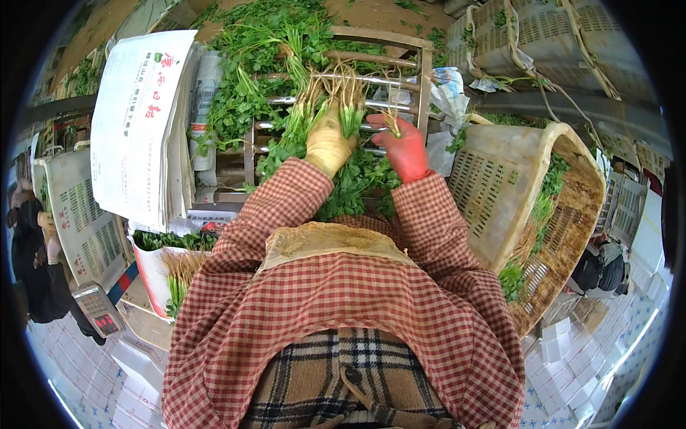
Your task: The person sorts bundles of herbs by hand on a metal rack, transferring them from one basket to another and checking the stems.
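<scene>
My left hand (328, 140), in a yellow glove, grips a bunch of leafy herbs (351, 115), probably coriander. Their pale roots (343, 83) point away from me, and the green leaves (351, 179) hang towards my body. My right hand (403, 147), in a red glove, holds a small rooted sprig (394, 115) by its stem, just right of the bunch. Both hands are over a slatted metal rack (423, 80). A loose heap of the same greens (236, 102) covers the rack's left and far parts.
A stack of newspapers (142, 128) stands close on my left. Below it is a white box (153, 281) with bundled greens, beside a digital scale (99, 311). At my right a tilted plastic crate (482, 177) holds more greens. Another person (40, 257) is at the far left.
</scene>
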Demonstrator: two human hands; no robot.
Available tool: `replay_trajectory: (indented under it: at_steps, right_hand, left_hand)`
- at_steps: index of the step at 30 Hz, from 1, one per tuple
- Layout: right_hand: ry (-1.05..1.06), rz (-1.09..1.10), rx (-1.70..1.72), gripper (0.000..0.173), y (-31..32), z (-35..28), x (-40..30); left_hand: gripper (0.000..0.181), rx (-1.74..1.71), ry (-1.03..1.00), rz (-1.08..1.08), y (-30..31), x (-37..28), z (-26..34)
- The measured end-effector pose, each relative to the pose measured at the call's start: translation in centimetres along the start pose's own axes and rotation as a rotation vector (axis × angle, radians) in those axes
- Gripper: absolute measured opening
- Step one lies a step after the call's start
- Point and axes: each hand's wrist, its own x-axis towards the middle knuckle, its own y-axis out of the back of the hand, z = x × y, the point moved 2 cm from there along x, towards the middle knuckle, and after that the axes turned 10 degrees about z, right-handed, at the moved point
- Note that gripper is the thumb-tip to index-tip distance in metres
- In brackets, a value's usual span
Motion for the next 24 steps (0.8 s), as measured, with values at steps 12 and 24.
replay_trajectory:
  at_steps: [12, 24]
  right_hand:
    - [0.061, -0.129, 0.023, 0.041, -2.3, 0.2, 0.7]
    - [0.137, -0.091, -0.182, 0.059, -3.4, 2.2, 1.6]
  left_hand:
    - [0.04, -1.208, 0.031, -0.312, 2.4, -2.4, -4.2]
    - [0.045, -1.171, -0.132, -0.231, 3.5, -2.8, -4.5]
